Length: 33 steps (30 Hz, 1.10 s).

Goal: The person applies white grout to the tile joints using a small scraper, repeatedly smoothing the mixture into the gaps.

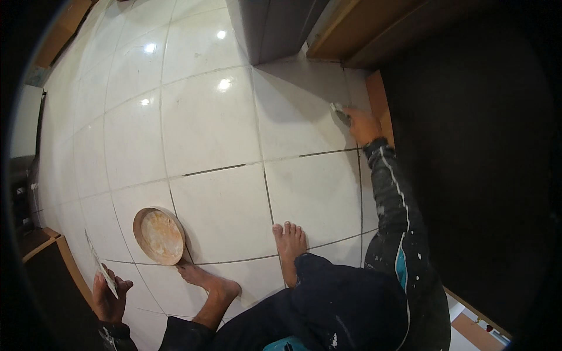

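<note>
My left hand (pixel 111 298) at the lower left grips a thin, flat scraper (pixel 105 275), smeared pale and held up at a slant. My right hand (pixel 363 126) reaches out to the right, over the tile near the side of a dark cabinet, and holds a small pale-tipped object (pixel 336 110), too small to identify. A round shallow pan (pixel 164 231) with whitish and orange residue sits beside my bare left foot (pixel 211 281). The white tiles (pixel 211 117) have dark grout lines, with lighter stretches in places. My right foot (pixel 288 245) rests on a tile below them.
A large dark wooden cabinet (pixel 462 146) fills the right. A grey upright panel (pixel 263 26) and wooden edging (pixel 328 38) stand at the top. Along the left are a wooden-edged dark unit (pixel 50 275), a pale appliance (pixel 26 117) and a brown cabinet (pixel 61 26).
</note>
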Available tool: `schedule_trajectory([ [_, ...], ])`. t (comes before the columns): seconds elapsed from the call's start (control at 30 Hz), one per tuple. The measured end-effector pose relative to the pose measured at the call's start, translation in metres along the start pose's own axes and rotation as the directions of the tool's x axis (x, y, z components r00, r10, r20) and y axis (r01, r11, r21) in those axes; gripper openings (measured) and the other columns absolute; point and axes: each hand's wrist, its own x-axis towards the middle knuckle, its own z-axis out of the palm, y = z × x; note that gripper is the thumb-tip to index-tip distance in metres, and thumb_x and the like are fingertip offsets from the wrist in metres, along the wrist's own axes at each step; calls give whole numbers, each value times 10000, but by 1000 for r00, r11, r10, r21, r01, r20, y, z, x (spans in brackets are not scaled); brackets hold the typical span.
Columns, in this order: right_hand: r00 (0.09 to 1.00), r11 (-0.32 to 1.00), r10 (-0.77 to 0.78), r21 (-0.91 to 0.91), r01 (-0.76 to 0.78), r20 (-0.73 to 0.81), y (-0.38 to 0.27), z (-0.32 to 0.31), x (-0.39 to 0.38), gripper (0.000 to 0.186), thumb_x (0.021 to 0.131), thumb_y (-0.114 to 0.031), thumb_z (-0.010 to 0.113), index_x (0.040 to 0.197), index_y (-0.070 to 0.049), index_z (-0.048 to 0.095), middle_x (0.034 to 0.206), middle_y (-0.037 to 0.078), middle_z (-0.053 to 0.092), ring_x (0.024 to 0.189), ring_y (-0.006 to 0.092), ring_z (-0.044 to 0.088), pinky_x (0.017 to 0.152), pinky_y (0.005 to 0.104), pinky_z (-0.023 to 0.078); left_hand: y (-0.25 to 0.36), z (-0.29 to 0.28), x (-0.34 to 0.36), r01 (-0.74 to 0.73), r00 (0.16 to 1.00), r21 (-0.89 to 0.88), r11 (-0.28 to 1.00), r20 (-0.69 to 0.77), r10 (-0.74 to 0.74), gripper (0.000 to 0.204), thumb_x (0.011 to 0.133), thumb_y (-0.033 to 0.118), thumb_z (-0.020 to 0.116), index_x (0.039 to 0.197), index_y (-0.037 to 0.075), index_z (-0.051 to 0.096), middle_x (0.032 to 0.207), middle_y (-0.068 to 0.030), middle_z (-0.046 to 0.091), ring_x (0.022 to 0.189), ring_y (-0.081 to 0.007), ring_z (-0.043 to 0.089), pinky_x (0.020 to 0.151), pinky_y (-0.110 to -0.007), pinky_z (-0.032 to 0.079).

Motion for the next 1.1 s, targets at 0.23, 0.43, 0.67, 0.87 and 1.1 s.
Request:
schedule_trajectory([
  [0.23, 982, 972, -187, 150, 182, 15, 52, -10, 31, 373, 688, 98, 577, 976, -84, 727, 1041, 136, 687, 994, 321, 634, 892, 370, 500, 0, 0, 1, -28, 999, 25, 999, 47, 26, 264, 912, 304, 614, 1049, 105, 508, 793, 17, 529, 703, -154, 589, 764, -417, 473],
  [0.43, 979, 977, -202, 72, 202, 0, 71, 0, -13, 366, 659, 105, 616, 945, -91, 735, 1040, 123, 693, 976, 298, 647, 892, 355, 507, -2, 3, 3, 7, 996, -6, 1000, 89, -7, 245, 922, 288, 601, 1058, 105, 511, 795, 18, 538, 723, -151, 600, 759, -413, 467],
  [0.67, 983, 983, 156, 82, -165, 97, 53, 10, -61, 310, 699, 51, 612, 931, -109, 742, 1037, 127, 692, 976, 304, 653, 881, 359, 505, 2, 3, 1, 50, 998, -31, 998, 49, -48, 259, 931, 272, 588, 1115, 110, 506, 829, 16, 566, 756, -154, 614, 775, -417, 459],
  [0.87, 981, 965, 195, 182, -190, -10, 55, -7, -41, 405, 705, 17, 601, 1085, -96, 687, 1077, 177, 670, 992, 334, 642, 880, 387, 500, 2, -2, 7, 7, 994, -13, 1000, 110, -6, 282, 937, 274, 583, 1155, 112, 505, 838, 15, 565, 755, -150, 614, 770, -413, 448],
  [1.1, 938, 903, 345, -288, -319, 45, -8, 47, -43, 431, 775, -60, 629, 1194, 29, 576, 1028, 237, 650, 1020, 357, 629, 863, 409, 527, 2, -1, 7, 22, 997, -63, 998, 75, -18, 236, 968, 252, 534, 1157, 114, 504, 836, 17, 573, 742, -148, 616, 768, -396, 439],
])
